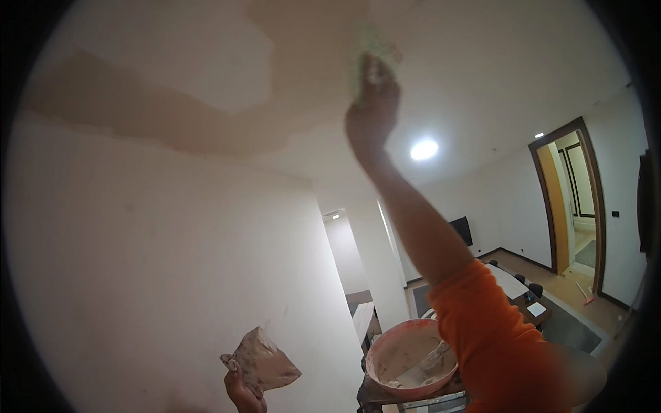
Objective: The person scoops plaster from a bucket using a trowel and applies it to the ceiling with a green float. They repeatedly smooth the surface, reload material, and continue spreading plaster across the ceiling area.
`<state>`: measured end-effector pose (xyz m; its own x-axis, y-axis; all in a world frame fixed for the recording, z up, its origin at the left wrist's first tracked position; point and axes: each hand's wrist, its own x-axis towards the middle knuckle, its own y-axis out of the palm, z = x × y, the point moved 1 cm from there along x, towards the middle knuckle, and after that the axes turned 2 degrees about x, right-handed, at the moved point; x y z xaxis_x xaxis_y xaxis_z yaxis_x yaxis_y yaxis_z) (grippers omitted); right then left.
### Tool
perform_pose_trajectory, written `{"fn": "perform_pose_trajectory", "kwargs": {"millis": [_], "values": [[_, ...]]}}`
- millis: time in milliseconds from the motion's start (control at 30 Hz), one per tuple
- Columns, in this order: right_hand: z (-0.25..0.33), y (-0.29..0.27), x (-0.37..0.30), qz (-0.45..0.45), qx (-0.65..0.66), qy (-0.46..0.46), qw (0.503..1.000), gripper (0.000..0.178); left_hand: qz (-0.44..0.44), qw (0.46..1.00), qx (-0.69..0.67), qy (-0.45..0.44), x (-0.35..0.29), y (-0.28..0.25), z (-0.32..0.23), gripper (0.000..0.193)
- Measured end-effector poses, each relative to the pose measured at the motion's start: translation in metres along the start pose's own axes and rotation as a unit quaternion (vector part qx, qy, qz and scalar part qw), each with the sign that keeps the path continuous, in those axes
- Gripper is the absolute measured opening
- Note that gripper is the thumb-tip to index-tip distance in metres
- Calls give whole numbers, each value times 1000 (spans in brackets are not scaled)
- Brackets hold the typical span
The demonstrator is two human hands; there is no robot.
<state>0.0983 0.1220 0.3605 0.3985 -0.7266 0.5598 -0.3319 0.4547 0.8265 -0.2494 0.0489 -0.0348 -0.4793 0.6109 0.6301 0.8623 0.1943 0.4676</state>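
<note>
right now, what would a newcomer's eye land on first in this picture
Probably the raised right hand, blurred at upper center, and its bright orange sleeve at lower right. Next, the glowing round light below and right of that hand, then the pink basin with pale paste, lower center.

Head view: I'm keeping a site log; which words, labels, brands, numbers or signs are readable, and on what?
No readable text anywhere.
Pale green item in the right hand: reddish marks, too blurred to read.
Plaster-smeared board in the left hand: none legible.
White item in the background: too small to tell.
</note>
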Motion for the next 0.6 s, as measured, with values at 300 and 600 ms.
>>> {"fn": "perform_pose_trajectory", "kwargs": {"millis": [300,600], "values": [[67,-15,-35,62,108,-201,972,57,-38,992,-100,-61,5,11,7,31],[148,67,69,-111,-42,-394,911,52,71,996,-38,-30,17,-4,61,26]]}}
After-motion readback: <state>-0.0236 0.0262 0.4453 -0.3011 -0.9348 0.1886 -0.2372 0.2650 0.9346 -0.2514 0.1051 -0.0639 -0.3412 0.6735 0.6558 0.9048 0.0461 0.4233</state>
